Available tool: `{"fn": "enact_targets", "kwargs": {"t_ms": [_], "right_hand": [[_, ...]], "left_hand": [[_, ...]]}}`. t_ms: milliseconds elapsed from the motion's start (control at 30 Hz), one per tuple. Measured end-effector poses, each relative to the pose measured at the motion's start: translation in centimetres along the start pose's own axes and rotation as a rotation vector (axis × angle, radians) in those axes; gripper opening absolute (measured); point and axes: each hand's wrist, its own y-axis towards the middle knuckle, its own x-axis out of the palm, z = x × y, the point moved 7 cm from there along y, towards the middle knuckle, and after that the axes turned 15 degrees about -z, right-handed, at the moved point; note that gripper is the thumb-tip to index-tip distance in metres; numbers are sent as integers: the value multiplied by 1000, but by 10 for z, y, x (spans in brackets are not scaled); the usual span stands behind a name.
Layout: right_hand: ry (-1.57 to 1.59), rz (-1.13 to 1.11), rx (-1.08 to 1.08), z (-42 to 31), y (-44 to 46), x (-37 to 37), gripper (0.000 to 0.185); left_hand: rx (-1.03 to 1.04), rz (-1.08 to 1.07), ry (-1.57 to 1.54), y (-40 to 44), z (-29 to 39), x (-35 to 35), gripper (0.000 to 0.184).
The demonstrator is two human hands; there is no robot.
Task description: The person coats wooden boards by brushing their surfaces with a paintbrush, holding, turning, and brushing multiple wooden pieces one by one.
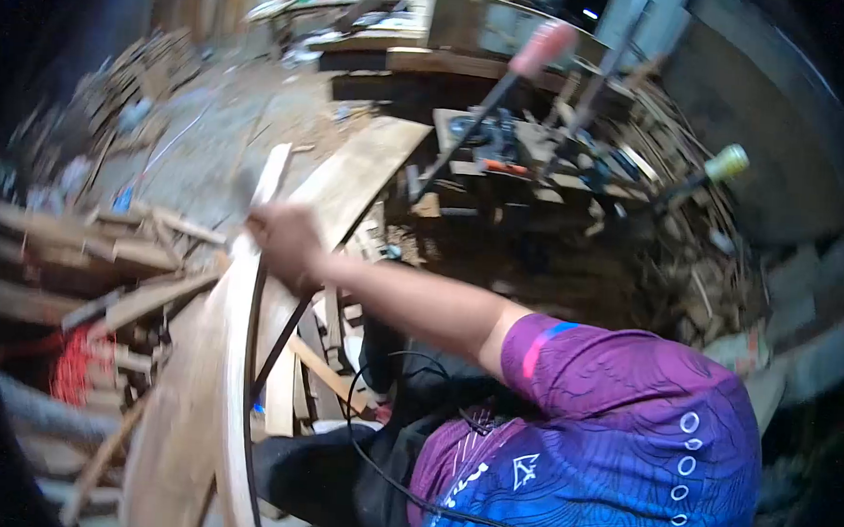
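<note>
My right hand (289, 244), blurred by motion, is closed around the upper part of a long pale wooden strip (240, 350). Its arm reaches across from the right in a short purple sleeve. Above the hand the strip's far end sticks out; below, it runs down to the bottom edge of the view. A wide wooden board (176, 394) lies against its left side. Just beyond the hand, another broad plank (365, 172) slants up to the right. A black cord (376, 461) loops across my lap. My left hand is out of view.
A tool with a pink handle (544, 48) and one with a yellow-green handle (727, 163) jut up at right. A dark power tool (489, 135) rests on a low wooden stand. Wood offcuts (145, 242) and red cord-like material (83, 366) are heaped at left.
</note>
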Motion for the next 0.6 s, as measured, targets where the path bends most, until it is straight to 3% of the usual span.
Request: {"fn": "enact_targets", "kwargs": {"t_ms": [33,100,167,200,233,300,367,433,467,533,567,600], "right_hand": [[-78,87,-65,5,12,-27,8],[-141,-43,8,-9,20,-25,10],[-59,-149,-231,-70,-16,5,8],[84,-297,-264,-84,-37,28,9],[282,-436,-455,-105,-59,42,13],[293,-520,-523,-129,-75,43,15],[184,-541,-133,-63,-30,46,18],[242,-265,186,0,26,2,25],[-101,-63,105,40,63,-25,23],[-57,-57,300,145,121,-40,21],[-375,3,299,118,108,-74,21],[-392,7,352,121,107,-82,25]], "left_hand": [[17,-14,-72,8,-22,3,47],[80,-66,-194,11,-47,15,45],[65,-40,131,-17,45,-9,43],[38,-29,110,-18,33,-10,43],[20,-18,78,-17,20,-10,43],[27,3,51,-18,16,-12,43],[116,43,89,-23,25,-15,40],[94,28,111,-25,22,-15,38],[87,6,128,-25,21,-14,36],[120,18,135,-25,19,-14,36],[152,13,145,-25,18,-13,35],[141,19,127,-25,13,-12,35]]}}
